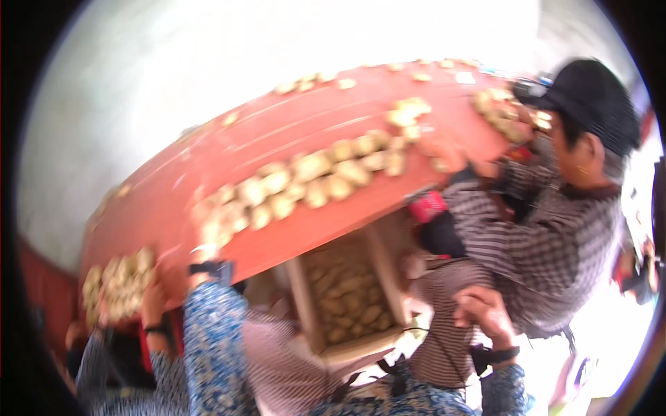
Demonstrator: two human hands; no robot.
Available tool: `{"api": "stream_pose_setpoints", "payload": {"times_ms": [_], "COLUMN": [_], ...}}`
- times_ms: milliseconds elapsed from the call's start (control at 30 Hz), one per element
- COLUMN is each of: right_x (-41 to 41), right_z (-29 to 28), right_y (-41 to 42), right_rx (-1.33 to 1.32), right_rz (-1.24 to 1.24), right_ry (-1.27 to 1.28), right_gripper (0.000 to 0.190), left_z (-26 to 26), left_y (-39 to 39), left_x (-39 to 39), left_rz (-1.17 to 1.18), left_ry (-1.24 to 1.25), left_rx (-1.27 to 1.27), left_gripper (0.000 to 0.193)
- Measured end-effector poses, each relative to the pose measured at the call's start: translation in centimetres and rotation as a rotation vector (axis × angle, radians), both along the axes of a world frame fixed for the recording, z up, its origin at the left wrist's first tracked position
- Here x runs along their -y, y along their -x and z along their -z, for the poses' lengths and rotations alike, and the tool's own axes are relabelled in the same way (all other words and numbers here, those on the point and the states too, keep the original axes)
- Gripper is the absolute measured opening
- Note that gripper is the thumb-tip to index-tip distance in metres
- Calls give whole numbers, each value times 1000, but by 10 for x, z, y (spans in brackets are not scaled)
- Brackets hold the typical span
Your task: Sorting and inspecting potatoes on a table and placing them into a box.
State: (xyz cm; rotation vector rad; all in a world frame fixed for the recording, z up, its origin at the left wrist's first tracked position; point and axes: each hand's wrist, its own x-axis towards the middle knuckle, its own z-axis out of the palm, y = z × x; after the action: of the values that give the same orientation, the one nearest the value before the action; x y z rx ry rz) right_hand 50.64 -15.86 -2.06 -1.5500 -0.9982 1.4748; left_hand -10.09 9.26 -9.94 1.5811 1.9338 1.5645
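Observation:
A double row of pale tan, potato-like lumps (312, 171) runs along the near side of a red table (281, 234). My left hand (208, 223), blurred, is at the row's left end, against the lumps; whether it grips one is unclear. Raised over my lap, away from the table, is my right hand (484, 309) with its fingers curled; I cannot see into its palm. Below the table edge, between my knees, a wooden-rimmed box (299, 307) contains many similar lumps (348, 296).
At right, a person in a black cap and checked sleeves (541, 223) works beside another pile of lumps (499, 114). Another person's hands (153, 296) are around a cluster of lumps (125, 281) at left. Scattered lumps (307, 82) lie along the far edge.

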Motion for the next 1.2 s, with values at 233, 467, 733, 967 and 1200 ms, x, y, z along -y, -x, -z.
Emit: {"api": "stream_pose_setpoints", "payload": {"times_ms": [233, 467, 733, 967, 1200], "right_x": [5, 2, 3, 0, 12], "right_z": [8, 11, 23, 20, -9], "right_y": [-6, -6, -7, 6, 64], "right_rx": [-52, -118, -116, 82, 33], "right_rz": [-14, -71, -80, -76, -459], "right_ry": [17, -39, -95, -147, -151], "right_gripper": [23, 25, 24, 32, 70], "left_z": [4, 41, 25, -56, -58], "left_y": [0, 43, 39, -157, -327], "left_x": [-8, -24, -23, 97, 245], "left_rz": [-342, -366, -306, 384, 832], "left_ry": [370, 232, -132, 34, 775], "left_rx": [-594, -512, 125, 1213, 849], "left_gripper": [62, 54, 62, 50, 45]}}
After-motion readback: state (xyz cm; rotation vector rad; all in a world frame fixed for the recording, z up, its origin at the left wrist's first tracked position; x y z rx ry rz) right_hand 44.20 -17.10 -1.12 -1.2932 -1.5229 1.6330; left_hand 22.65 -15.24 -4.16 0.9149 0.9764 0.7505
